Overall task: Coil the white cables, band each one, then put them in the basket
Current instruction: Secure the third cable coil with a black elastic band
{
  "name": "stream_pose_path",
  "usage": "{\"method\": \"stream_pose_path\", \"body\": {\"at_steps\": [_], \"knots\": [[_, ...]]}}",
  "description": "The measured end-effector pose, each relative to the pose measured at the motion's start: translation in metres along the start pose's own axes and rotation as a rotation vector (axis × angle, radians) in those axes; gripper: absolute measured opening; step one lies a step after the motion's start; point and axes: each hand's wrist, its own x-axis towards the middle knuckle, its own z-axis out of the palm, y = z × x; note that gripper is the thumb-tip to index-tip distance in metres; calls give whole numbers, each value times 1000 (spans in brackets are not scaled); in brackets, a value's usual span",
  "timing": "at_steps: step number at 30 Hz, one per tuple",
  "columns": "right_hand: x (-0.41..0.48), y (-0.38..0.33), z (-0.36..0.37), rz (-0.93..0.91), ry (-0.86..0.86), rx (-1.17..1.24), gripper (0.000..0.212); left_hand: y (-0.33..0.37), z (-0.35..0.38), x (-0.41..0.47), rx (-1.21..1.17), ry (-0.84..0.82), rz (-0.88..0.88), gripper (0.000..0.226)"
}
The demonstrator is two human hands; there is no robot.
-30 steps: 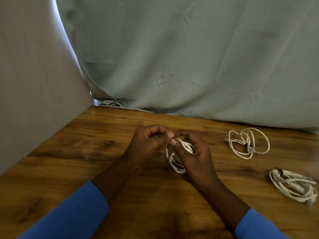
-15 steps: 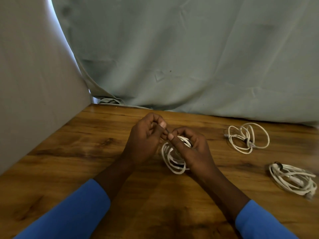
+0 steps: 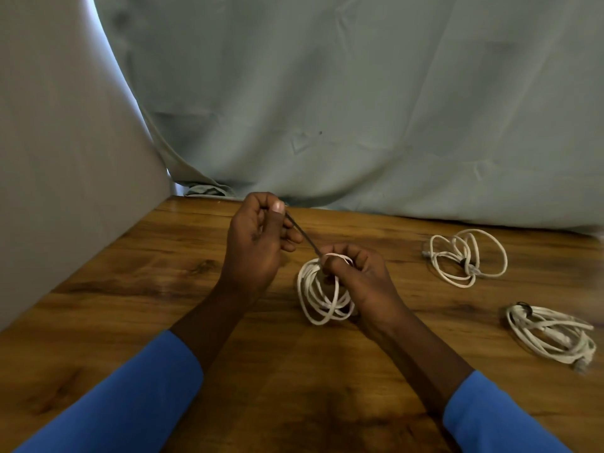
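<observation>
Two hands now drawing apart: left hand (image 3: 258, 243) pinching dark band (image 3: 302, 235), stretching it away from right hand (image 3: 356, 282), which is clamping cable coil (image 3: 322, 295) over desk (image 3: 147, 289). Banding seemingly underway. Band's far end hiding under right fingers. Basket not showing. Two coils (image 3: 467, 256) lying beyond right hand.

head view: worn on the person's head | faces forward and down | close over wooden table (image 3: 157, 289) | grey curtain (image 3: 359, 109) fills the upper half
</observation>
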Motion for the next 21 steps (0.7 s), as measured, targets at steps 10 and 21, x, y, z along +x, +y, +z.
{"method": "stream_pose_path", "body": {"at_steps": [10, 21], "knots": [[-5, -5, 1, 94, -165, -41, 15, -2, -12, 16, -173, 212, -167, 23], [-4, 0, 14, 217, -190, 92, 32, -15, -16, 18, -259, 384, -324, 28]]}}
